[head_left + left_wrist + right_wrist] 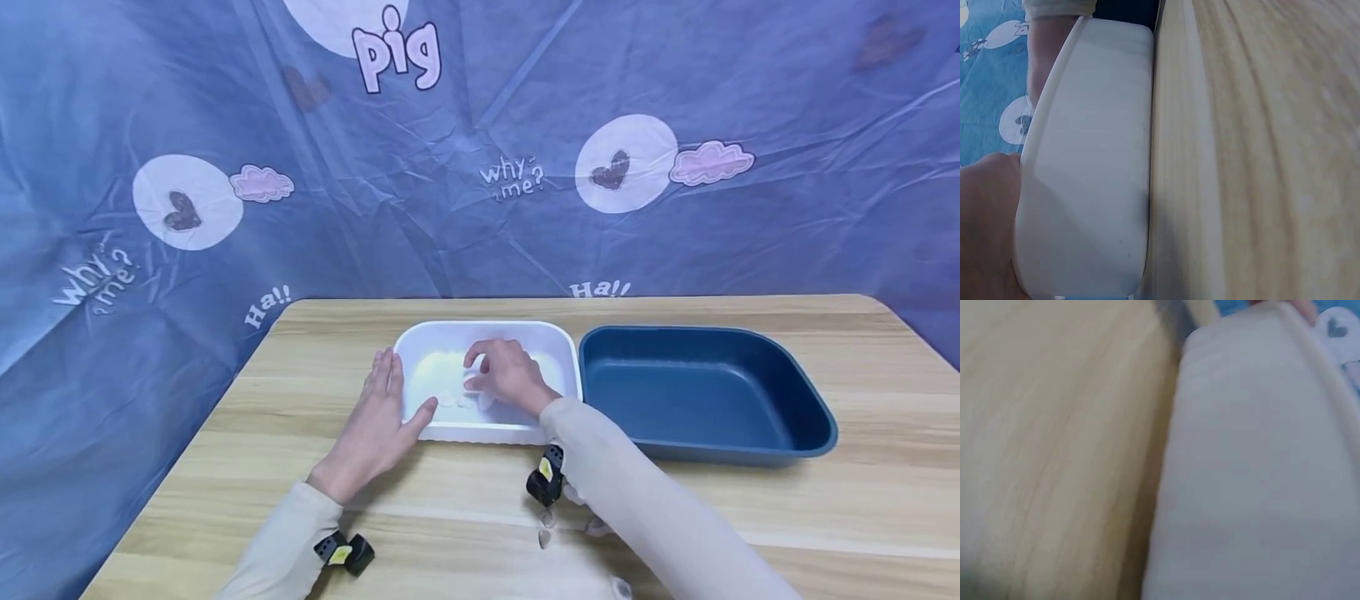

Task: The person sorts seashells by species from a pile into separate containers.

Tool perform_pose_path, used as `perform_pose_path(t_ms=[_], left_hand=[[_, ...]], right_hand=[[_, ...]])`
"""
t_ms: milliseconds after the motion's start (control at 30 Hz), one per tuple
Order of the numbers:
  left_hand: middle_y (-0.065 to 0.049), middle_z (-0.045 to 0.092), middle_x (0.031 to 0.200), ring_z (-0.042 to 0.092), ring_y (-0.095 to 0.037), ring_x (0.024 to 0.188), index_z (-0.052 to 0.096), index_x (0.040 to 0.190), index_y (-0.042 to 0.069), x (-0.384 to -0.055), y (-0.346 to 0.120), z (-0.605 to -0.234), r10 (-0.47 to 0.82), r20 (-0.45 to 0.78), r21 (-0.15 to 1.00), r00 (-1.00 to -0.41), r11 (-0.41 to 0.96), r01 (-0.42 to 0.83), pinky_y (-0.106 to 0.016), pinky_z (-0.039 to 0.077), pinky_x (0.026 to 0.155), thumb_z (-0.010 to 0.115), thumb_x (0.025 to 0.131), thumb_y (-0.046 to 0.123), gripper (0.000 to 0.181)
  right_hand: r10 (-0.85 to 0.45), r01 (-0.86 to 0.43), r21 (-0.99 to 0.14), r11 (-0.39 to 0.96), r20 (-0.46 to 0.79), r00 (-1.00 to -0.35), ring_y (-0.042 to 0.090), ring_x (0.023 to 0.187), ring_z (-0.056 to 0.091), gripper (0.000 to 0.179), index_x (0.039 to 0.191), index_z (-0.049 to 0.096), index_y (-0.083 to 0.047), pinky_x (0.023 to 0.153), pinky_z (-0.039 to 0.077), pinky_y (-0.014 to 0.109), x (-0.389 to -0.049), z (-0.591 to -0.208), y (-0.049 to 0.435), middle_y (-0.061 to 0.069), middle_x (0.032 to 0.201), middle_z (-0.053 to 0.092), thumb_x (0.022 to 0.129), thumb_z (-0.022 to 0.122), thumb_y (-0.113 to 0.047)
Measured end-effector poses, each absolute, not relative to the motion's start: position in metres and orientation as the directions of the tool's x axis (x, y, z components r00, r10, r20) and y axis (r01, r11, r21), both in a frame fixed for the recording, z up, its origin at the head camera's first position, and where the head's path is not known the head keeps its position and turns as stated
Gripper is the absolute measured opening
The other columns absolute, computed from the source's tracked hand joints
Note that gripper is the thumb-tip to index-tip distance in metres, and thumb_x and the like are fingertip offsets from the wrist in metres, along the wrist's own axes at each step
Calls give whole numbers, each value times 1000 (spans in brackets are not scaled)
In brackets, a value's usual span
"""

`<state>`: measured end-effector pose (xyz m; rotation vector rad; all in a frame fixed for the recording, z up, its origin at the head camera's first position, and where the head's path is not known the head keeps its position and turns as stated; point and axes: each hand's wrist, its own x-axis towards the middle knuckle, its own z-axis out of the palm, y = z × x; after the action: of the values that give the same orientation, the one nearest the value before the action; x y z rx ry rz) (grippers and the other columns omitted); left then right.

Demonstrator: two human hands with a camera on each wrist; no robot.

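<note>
In the head view my left hand (375, 425) lies against the left end of a white tray (487, 435), fingers straight along its side and thumb over the front left corner. My right hand (510, 375) reaches inside that tray with fingers and thumb curled around a small white piece (473, 382), its kind hard to make out against the white floor. Several pale shell-like pieces (450, 401) lie below it in the tray. From the left wrist, the tray's outer wall (1091, 144) fills the view beside my left hand (988, 212).
A dark blue tray (697, 408) stands right beside the white one. Several small greyish shell-like pieces (544, 538) lie on the wooden table (450, 517) near my right forearm, partly hidden by the sleeve. A blue printed cloth (420, 217) hangs behind the table.
</note>
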<state>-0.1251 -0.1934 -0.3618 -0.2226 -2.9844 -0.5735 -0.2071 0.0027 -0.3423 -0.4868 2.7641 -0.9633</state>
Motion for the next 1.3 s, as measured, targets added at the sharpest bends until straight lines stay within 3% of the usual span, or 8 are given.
perform_pose_path(t_ms=[267,467,700,1000,1300], left_hand=[[-30,4,157,3,-40,145,12,147,-15,-120,-196,-362,129,133,360,-983,918,169,-50,14,117,44,97,53,90],[-29,4,157,3,-40,145,11,146,-15,-119,-196,-363,129,125,352,-984,921,166,-50,14,117,43,97,54,91],[-28,1,157,1,-40,145,10,147,-15,-117,-195,-360,122,107,365,-987,918,153,-50,12,117,39,98,57,92],[-27,-1,157,1,-40,145,9,147,-15,-120,-193,-360,125,114,372,-986,914,159,-50,12,117,38,97,59,94],[-26,0,158,0,-39,146,9,147,-14,-122,-191,-359,124,118,379,-985,911,160,-50,12,118,39,97,59,94]], right_hand=[[-411,-400,-712,577,169,-896,14,73,60,15,95,73,-15,64,50,27,-171,-332,26,-1,84,66,80,79,-15],[-402,-579,-670,466,423,-812,8,73,61,10,90,74,-14,63,52,28,-140,-330,55,-6,86,69,81,78,-11],[-365,-661,-630,407,551,-750,0,65,55,16,84,72,-16,55,51,21,-105,-337,98,-14,78,64,76,80,-4],[-442,-650,-603,463,478,-759,-5,63,51,21,84,71,-18,52,47,16,-75,-354,132,-20,74,58,73,81,-4],[-476,-560,-562,609,305,-825,-8,58,42,21,90,70,-16,50,39,15,-64,-366,149,-25,67,48,74,83,-15]])
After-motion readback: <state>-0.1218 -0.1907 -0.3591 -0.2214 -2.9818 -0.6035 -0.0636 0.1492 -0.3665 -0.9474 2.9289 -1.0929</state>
